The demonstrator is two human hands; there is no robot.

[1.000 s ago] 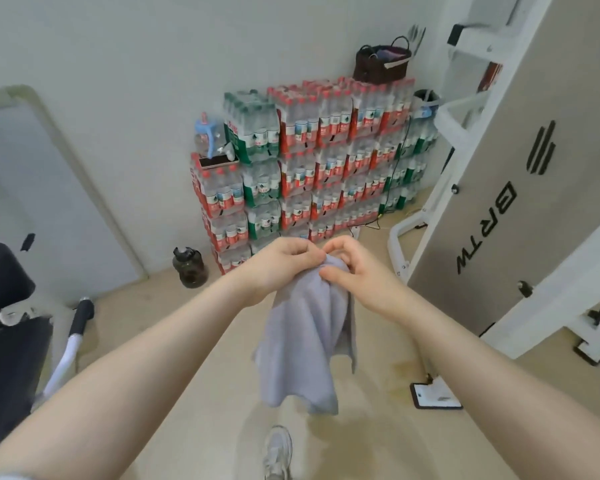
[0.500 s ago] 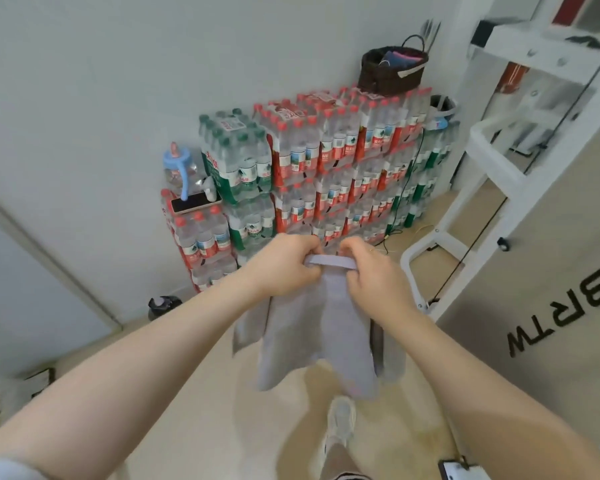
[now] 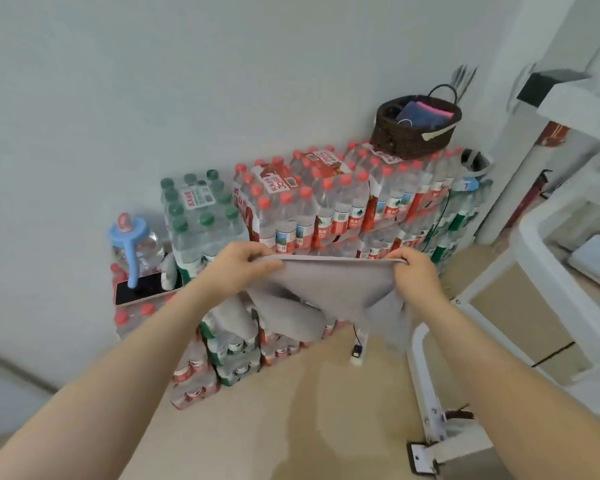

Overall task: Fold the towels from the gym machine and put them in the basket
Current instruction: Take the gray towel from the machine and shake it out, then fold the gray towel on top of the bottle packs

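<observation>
Beige floor [image 3: 326,410], white wall [image 3: 222,81] — both hands [image 3: 243,268] grip the grey towel [image 3: 329,289].

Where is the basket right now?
In the head view, the dark woven basket sits upper right, on top of the stacked water-bottle packs against the wall, beyond the stretched gray towel.

Bare forearms [image 3: 125,386]; no sleeves visible

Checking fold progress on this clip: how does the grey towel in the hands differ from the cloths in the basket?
The grey towel is spread out, pinched along its top edge by the left hand and right hand; the cloths lie folded in the dark woven basket. The towel is grey; the cloths are dark blue and pink. The towel hangs in the air; the cloths rest inside the basket, atop the stacked water bottles.
</observation>
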